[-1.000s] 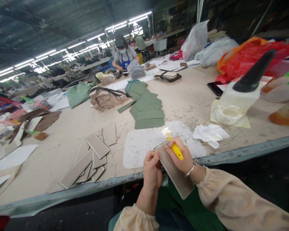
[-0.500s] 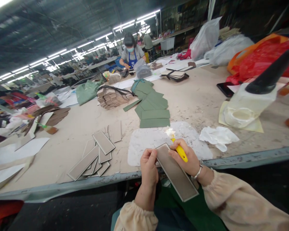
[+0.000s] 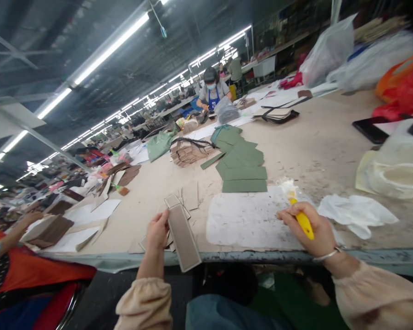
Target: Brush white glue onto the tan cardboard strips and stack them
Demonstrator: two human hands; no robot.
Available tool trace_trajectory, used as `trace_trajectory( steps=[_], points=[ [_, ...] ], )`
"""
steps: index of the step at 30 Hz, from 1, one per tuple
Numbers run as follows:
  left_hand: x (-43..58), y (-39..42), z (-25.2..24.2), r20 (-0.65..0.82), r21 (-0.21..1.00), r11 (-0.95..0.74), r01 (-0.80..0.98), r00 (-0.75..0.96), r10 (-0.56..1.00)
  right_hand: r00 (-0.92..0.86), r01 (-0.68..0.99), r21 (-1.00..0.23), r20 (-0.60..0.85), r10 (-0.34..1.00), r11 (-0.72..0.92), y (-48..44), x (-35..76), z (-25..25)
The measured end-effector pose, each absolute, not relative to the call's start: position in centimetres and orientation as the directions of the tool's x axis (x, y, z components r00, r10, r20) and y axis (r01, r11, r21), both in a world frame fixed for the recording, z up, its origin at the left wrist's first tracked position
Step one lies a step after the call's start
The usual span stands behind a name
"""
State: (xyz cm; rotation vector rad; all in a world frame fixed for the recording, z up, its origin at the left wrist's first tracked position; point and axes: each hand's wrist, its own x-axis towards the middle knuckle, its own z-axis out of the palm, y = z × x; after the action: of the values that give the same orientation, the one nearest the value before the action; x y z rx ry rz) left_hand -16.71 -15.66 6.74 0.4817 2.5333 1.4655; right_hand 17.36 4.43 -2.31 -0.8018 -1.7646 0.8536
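Note:
My left hand [image 3: 158,231] pinches the upper left edge of a taupe rectangular panel [image 3: 183,236] with a pale border. The panel hangs tilted over the table's front edge, in front of a loose pile of similar panels [image 3: 172,200]. My right hand [image 3: 308,229] is closed around a brush with a yellow handle [image 3: 302,219]; its bristles are coated in white paste and point away from me. Below the brush lies a stained white sheet [image 3: 242,220]. Flat green pieces [image 3: 244,173] are stacked just beyond that sheet.
A crumpled white tissue [image 3: 358,213] and a whitish tub [image 3: 399,169] stand to the right, near a dark phone [image 3: 370,130]. Bundled brown pieces [image 3: 191,152] lie farther back. Another person's arm [image 3: 19,231] reaches in at the left; a co-worker [image 3: 213,91] is across the table.
My hands have moved apart. The left has carried the panel leftward to the pile, while the right has let go of the panel and moved right with the brush. The view has swung left.

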Motion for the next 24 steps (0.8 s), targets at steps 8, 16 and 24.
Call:
trace_trajectory(
  steps=[8,16,24],
  points=[
    [-21.5,-12.4,7.8,0.182,0.472,0.723,0.505,-0.858,0.481,-0.258,0.178,-0.806,0.516,0.817,0.565,5.3,18.0,-1.3],
    [-11.9,2.7,1.1,0.044,0.227,0.285,0.931,-0.302,0.952,-0.273,0.263,-0.755,0.539,0.797,0.601,6.4,18.6,-1.9],
    [-10.5,8.4,0.4,-0.067,0.001,0.119,0.993,-0.119,0.991,-0.293,0.256,-0.785,0.493,0.820,0.564,7.0,20.0,-0.8]
  ],
)
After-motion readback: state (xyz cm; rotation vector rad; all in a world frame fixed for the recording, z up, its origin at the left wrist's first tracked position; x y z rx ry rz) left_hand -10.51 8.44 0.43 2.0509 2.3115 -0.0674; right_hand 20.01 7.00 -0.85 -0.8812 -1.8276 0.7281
